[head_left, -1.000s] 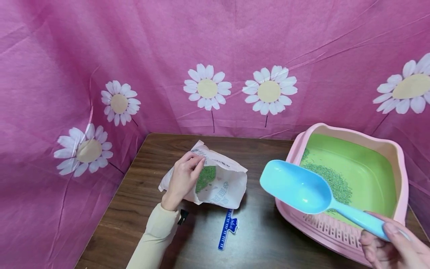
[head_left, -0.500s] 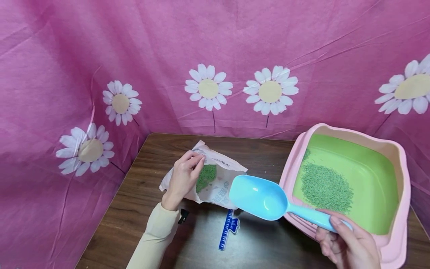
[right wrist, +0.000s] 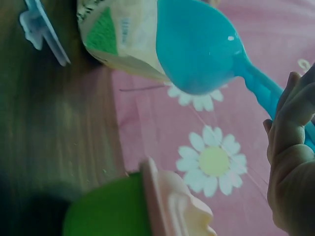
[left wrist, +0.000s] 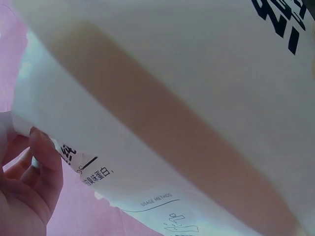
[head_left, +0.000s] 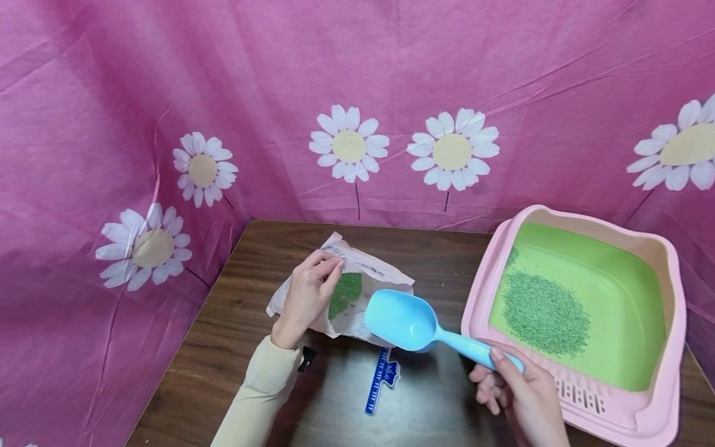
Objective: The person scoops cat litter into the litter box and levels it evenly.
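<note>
My left hand [head_left: 307, 292] pinches the upper edge of a pale paper bag [head_left: 385, 267] on the table, with its mouth facing right. Green pellets [head_left: 345, 293] show inside the bag. A light blue scoop [head_left: 404, 320] hangs at the bag's mouth, its bowl bare, and my right hand [head_left: 522, 385] grips the handle. In the right wrist view the scoop [right wrist: 202, 46] overlaps the bag [right wrist: 138, 37]. The left wrist view is mostly filled by the bag's printed paper [left wrist: 206, 98], with fingers [left wrist: 47, 162] at its edge.
A pink litter box [head_left: 673, 323] with a green inner floor stands at the right, a pile of green pellets [head_left: 544, 313] in it. A blue ruler-like clip [head_left: 381, 382] lies before the bag, and a small black object [head_left: 306, 359] beside my left sleeve.
My right hand has carried the scoop leftward from over the litter box to the bag's mouth. My left hand keeps its hold on the bag's edge.
</note>
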`<state>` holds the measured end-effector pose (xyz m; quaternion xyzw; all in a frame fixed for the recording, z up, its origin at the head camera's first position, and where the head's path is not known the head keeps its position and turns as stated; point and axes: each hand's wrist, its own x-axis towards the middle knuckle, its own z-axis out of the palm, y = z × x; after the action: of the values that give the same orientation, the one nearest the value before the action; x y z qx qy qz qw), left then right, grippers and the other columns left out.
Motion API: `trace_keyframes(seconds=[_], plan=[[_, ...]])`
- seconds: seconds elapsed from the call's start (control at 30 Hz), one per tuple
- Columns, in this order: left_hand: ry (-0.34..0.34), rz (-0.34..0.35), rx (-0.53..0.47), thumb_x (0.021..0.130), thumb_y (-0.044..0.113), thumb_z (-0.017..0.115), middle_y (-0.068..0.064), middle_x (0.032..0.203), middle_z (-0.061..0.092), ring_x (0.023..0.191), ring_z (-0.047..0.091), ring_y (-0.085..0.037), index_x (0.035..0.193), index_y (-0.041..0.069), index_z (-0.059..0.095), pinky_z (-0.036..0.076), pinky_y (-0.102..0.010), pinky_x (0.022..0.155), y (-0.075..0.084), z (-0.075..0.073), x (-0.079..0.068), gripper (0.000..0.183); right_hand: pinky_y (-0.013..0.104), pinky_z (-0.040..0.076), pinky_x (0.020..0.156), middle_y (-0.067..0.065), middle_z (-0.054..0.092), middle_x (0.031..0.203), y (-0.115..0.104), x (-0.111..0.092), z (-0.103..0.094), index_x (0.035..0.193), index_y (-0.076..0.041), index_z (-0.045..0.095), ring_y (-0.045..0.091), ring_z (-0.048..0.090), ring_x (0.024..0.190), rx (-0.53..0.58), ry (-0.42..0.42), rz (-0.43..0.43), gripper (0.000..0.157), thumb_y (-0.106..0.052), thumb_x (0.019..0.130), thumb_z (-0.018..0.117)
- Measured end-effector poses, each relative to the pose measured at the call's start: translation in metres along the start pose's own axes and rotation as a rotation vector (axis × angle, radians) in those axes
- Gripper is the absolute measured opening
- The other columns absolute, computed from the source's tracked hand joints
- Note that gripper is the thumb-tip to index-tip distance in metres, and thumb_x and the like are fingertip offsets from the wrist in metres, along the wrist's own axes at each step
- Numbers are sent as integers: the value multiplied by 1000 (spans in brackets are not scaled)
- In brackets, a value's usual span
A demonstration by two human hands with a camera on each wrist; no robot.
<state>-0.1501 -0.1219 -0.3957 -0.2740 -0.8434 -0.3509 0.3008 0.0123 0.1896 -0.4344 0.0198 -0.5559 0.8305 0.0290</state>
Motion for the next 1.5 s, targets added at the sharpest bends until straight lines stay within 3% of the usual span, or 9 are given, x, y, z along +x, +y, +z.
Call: trace_keyframes(seconds=[0.17, 0.37, 0.57, 0.73, 1.1, 1.5], plan=[[-5, 5, 8, 90, 7, 65, -6, 82, 67, 68, 59, -11, 87, 3, 76, 45, -19, 58, 1, 0, 0, 12, 26, 44, 40, 4, 70, 75, 8, 8, 18, 113, -7, 66, 11, 63, 55, -122, 32, 63, 28, -11, 104, 40], [-4, 4, 15, 88, 6, 66, -6, 83, 67, 71, 60, -12, 87, 3, 76, 47, -21, 60, 2, 0, 1, 10, 23, 48, 44, 5, 70, 74, 18, 22, 36, 114, -8, 63, 11, 63, 55, -130, 84, 184, 22, -18, 102, 48], [-13, -8, 7, 89, 7, 65, -5, 84, 67, 72, 59, -12, 89, 3, 76, 46, -21, 61, 2, 0, 0, 11, 23, 49, 45, 6, 69, 73, 29, 31, 48, 123, 6, 50, 11, 63, 55, -150, 140, 283, 37, -24, 100, 51], [-23, -26, 6, 90, 8, 64, -4, 84, 67, 73, 59, -13, 90, 4, 76, 46, -22, 62, 1, -1, 0, 13, 24, 50, 46, 7, 69, 73, 38, 36, 59, 125, 13, 47, 12, 64, 55, -177, 133, 301, 43, -21, 100, 52], [-17, -16, 2, 89, 8, 65, -3, 83, 67, 73, 58, -13, 89, 4, 76, 45, -22, 62, 2, 1, 0, 12, 28, 54, 49, 18, 70, 80, 52, 45, 75, 122, 5, 58, 16, 65, 56, -230, 107, 376, 31, -13, 97, 55], [-28, -19, -5, 89, 7, 65, -3, 83, 67, 75, 59, -14, 88, 4, 76, 45, -22, 64, 1, 1, -1, 12, 25, 53, 49, 21, 70, 81, 59, 47, 88, 120, 9, 58, 16, 65, 55, -223, 90, 416, 30, -9, 95, 55]])
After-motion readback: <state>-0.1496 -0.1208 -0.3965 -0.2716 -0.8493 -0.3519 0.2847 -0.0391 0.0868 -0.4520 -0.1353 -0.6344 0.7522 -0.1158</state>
